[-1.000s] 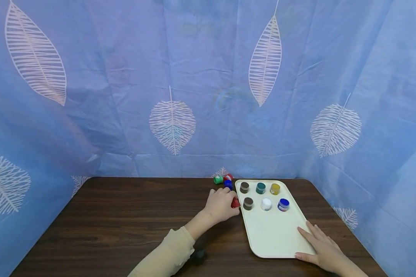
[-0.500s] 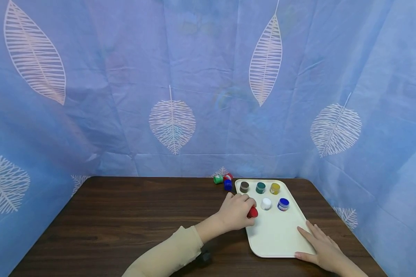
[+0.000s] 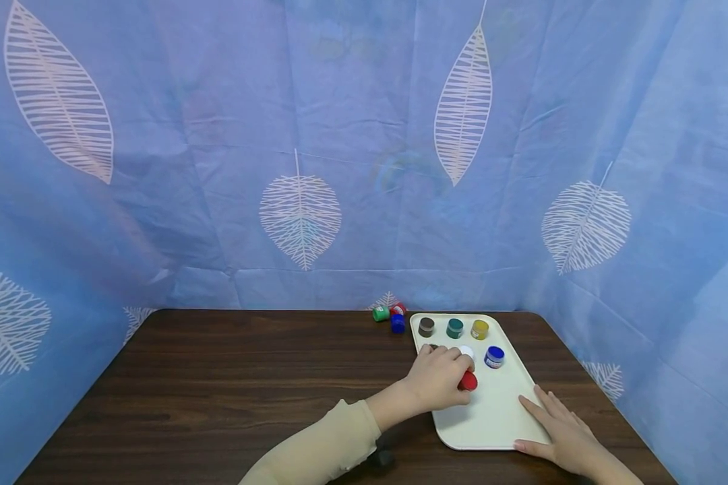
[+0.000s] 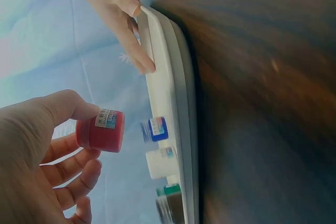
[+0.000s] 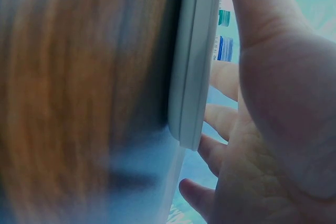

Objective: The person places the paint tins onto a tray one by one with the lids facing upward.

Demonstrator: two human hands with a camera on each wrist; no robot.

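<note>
My left hand (image 3: 438,378) pinches a small red paint jar (image 4: 105,132) between thumb and fingers, above the left middle of the cream tray (image 3: 485,421). In the head view the jar's red lid pokes out past the fingertips. On the tray, a brown jar (image 3: 427,327), a green jar (image 3: 455,328) and a yellow jar (image 3: 479,329) form the far row. Nearer stand a blue jar (image 3: 494,357) and a white jar (image 3: 466,351); my left hand covers part of the white one and most of a second brown jar. My right hand (image 3: 561,431) rests on the tray's near right edge, fingers spread.
Beyond the tray's far left corner lie a green jar (image 3: 380,314), a red jar (image 3: 398,309) and a blue jar (image 3: 398,324) on the dark wooden table (image 3: 236,384). A blue leaf-patterned cloth (image 3: 364,168) hangs behind the table.
My left hand has carried the red jar from beside the tray's left edge rightward and nearer, over the tray. My right hand has stayed in place.
</note>
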